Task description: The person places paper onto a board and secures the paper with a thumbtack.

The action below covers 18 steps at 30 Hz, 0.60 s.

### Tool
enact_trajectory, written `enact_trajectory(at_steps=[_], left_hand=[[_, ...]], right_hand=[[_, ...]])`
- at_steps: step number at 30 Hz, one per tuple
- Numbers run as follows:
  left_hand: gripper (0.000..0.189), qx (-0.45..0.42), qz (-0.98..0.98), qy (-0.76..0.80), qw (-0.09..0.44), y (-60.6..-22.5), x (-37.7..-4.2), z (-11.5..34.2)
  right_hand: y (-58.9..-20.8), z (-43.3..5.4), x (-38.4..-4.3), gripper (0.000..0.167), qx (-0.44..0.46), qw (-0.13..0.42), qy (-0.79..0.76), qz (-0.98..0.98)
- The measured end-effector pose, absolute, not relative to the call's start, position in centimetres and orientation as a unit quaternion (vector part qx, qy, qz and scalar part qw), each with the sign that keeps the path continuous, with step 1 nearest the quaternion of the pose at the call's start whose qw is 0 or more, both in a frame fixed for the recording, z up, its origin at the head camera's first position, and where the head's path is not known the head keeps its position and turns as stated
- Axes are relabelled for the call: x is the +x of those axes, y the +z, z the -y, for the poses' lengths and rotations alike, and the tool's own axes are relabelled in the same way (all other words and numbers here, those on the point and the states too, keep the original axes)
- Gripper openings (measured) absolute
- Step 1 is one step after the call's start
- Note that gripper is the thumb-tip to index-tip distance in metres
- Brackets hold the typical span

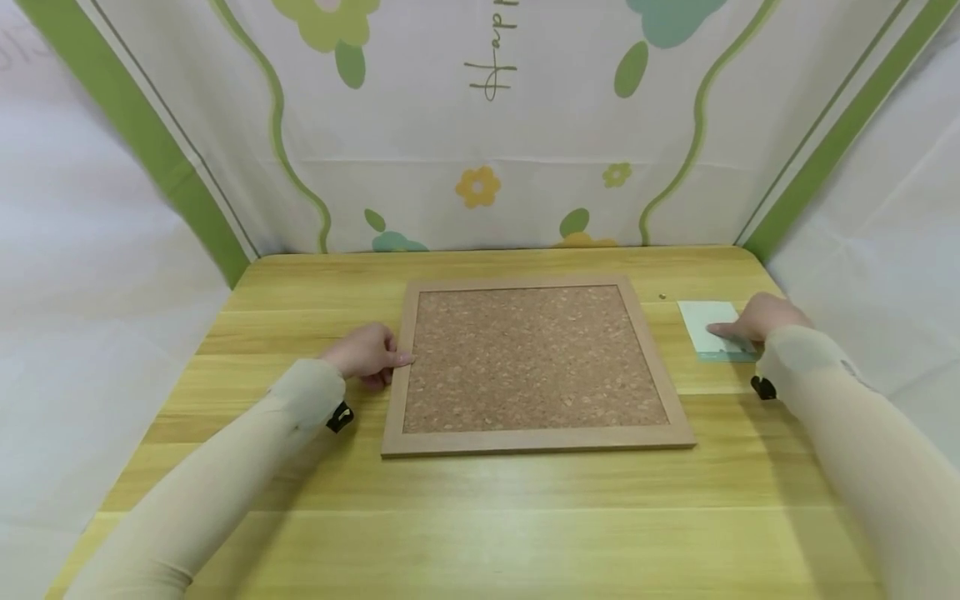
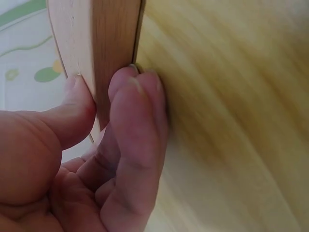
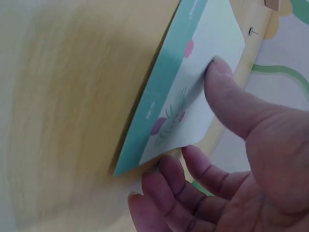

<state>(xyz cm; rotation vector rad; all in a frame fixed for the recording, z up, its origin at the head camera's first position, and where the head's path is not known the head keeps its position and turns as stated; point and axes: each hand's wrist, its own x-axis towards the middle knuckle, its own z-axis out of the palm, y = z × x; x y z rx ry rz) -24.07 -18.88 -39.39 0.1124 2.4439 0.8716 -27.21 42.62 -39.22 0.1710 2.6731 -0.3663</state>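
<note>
A cork board (image 1: 532, 358) with a pale wooden frame lies flat at the middle of the table. My left hand (image 1: 366, 354) grips the left side of its frame (image 2: 113, 53), thumb on the top face and curled fingers against the outer edge. Off to the board's right lies a white paper card (image 1: 705, 321) with a teal strip and small printed drawings. My right hand (image 1: 768, 317) holds this card (image 3: 193, 96) at its right edge. The right thumb (image 3: 231, 92) presses on the card's face, and the fingertips meet its edge, partly hidden beneath it.
A small metal push pin (image 1: 662, 296) is on the table behind the card, towards the board's far right corner. The wooden table (image 1: 480, 533) ends at a white cloth (image 1: 420, 125) with printed flowers. White sheets hang at both sides.
</note>
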Motion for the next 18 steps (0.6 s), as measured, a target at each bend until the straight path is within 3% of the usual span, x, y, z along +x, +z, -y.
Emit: enact_trajectory(at_steps=[10,17,18], left_hand=[[0.032,0.057,-0.911,0.306,0.27,-39.0,-24.2,18.5],[0.032,0.056,-0.908,0.31,0.278,-38.9,-24.2,18.6],[0.031,0.055,-0.907,0.311,0.278,-38.9,-24.2,18.7]], right_hand=[[-39.2,-43.3,-27.1,0.056,0.07,0.219,-0.178,-0.957],[-39.5,-44.4,-26.8,0.026,0.092,0.214,-0.329,-0.915],[-39.6,-44.5,-26.8,0.028,0.093,0.213,-0.338,-0.912]])
